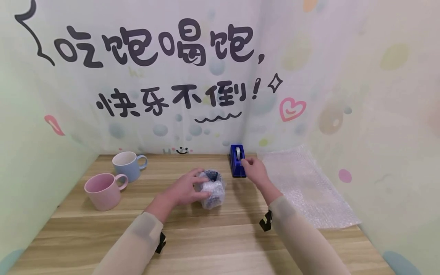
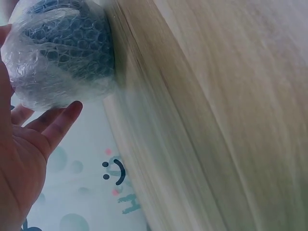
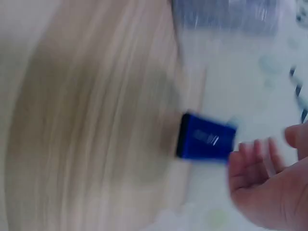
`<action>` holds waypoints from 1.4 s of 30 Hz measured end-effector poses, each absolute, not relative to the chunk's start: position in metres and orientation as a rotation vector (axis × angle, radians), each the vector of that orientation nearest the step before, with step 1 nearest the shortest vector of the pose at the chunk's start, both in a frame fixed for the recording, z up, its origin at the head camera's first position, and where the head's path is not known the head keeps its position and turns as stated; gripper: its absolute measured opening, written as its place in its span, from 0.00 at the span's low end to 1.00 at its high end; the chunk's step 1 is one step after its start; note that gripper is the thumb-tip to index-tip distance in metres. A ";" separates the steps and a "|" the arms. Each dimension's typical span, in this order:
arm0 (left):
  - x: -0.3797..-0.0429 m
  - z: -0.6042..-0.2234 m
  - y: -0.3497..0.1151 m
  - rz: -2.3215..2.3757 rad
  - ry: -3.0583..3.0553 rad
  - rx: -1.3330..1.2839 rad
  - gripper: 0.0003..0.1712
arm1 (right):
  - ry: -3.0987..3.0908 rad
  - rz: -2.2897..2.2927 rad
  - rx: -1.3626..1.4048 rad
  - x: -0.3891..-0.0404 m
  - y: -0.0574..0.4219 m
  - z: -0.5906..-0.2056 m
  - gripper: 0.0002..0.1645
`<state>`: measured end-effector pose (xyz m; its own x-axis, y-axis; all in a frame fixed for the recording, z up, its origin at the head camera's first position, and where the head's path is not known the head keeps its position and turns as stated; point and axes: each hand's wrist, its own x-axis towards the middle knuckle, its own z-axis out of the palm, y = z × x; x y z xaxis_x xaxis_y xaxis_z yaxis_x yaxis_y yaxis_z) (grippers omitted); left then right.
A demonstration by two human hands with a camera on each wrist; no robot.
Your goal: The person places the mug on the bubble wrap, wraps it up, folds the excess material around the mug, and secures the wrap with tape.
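Note:
A cup-shaped bundle in bubble wrap (image 1: 214, 194), dark blue showing through, stands on the wooden table. My left hand (image 1: 187, 188) grips it from the left, with fingers at the top edge and the thumb at the front. From the left wrist view, fingertips (image 2: 72, 109) appear along the side of the wrapped cup (image 2: 72, 48). My right hand (image 1: 256, 170) is at the right side of the blue tape dispenser (image 1: 237, 168), which carries a roll of clear tape. The blurred right wrist view has bent fingers (image 3: 245, 161) close to the dispenser (image 3: 209, 139), thumb apart from them.
On the left stand a pink mug (image 1: 103, 194) and a light blue mug (image 1: 127, 168), handles to the right. A bubble wrap sheet (image 1: 306, 191) lies at the right, against the wall. A printed wall covering (image 1: 309, 68) rises behind the table (image 1: 213, 248).

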<state>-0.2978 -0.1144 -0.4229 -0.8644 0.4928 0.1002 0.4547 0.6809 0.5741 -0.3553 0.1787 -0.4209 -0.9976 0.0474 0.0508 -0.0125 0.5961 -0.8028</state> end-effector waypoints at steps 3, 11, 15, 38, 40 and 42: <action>-0.297 -0.423 -0.114 0.945 2.821 0.781 0.36 | -2.717 1.511 -0.304 -0.368 0.189 -0.435 0.30; -0.298 -0.424 -0.115 0.948 2.835 0.798 0.35 | -2.400 2.013 -0.535 -0.371 0.182 -0.450 0.39; -0.300 -0.426 -0.115 0.962 2.838 0.792 0.35 | -2.328 2.113 -0.589 -0.370 0.176 -0.449 0.30; -0.297 -0.423 -0.115 0.948 2.825 0.742 0.36 | -1.762 2.686 -0.285 -0.356 0.176 -0.444 0.39; -0.297 -0.423 -0.115 0.959 2.818 0.731 0.36 | -1.719 2.716 -0.240 -0.353 0.176 -0.444 0.37; -0.297 -0.423 -0.115 0.958 2.822 0.735 0.36 | -1.706 2.734 -0.172 -0.351 0.177 -0.445 0.32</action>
<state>-0.2967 -0.1145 -0.4230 -0.8828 0.4624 0.0833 0.4175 0.6906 0.5905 -0.3509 0.1774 -0.4455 -0.9907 -0.0162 -0.1354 0.1287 -0.4384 -0.8895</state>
